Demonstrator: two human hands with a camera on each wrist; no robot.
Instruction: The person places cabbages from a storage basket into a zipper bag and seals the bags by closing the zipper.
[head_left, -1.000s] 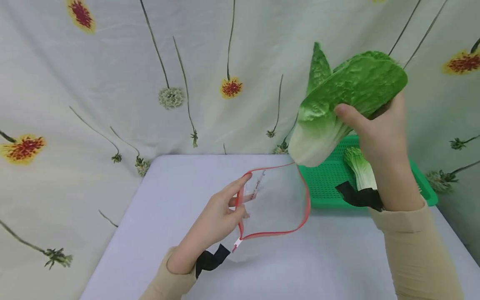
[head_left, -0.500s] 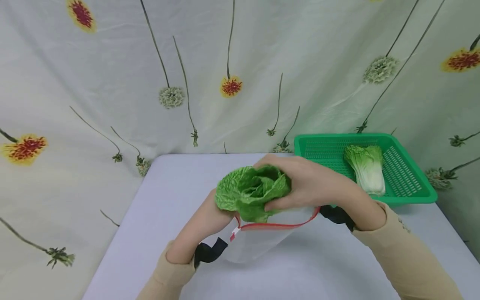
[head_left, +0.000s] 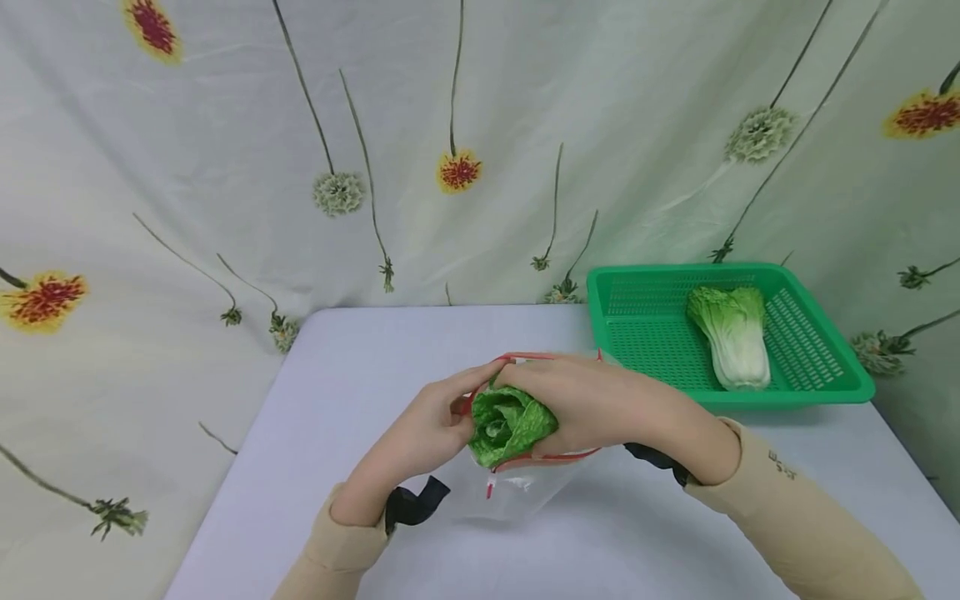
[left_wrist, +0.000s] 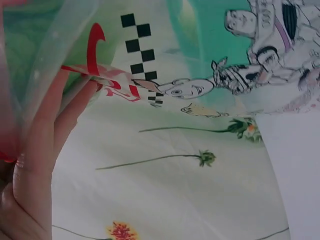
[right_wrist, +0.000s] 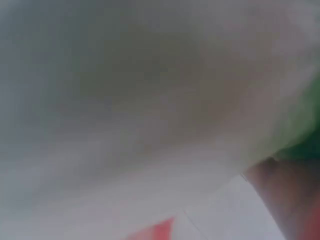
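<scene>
A green-leaved napa cabbage point(head_left: 504, 427) stands leaf end up in the mouth of a clear plastic bag point(head_left: 517, 493) with a red-edged opening. My right hand point(head_left: 592, 402) grips the cabbage near its leafy top, at the bag's mouth. On the other side, my left hand point(head_left: 429, 429) holds the bag's red rim with curled fingers. Cartoon figures and black checks are printed on the bag point(left_wrist: 235, 75) in the left wrist view, where the left hand point(left_wrist: 32, 185) shows at the edge. Blurred pale film fills most of the right wrist view. The cabbage's white base is hidden.
At the back right of the white table point(head_left: 360, 350) stands a green plastic basket point(head_left: 645, 367). A second napa cabbage point(head_left: 735, 337) lies inside it. Behind the table hangs a flower-patterned cloth point(head_left: 405, 125).
The right hand has brought the cabbage down and left from above the basket into the bag's mouth, where it now sits lower. The left hand has stayed at the rim.
</scene>
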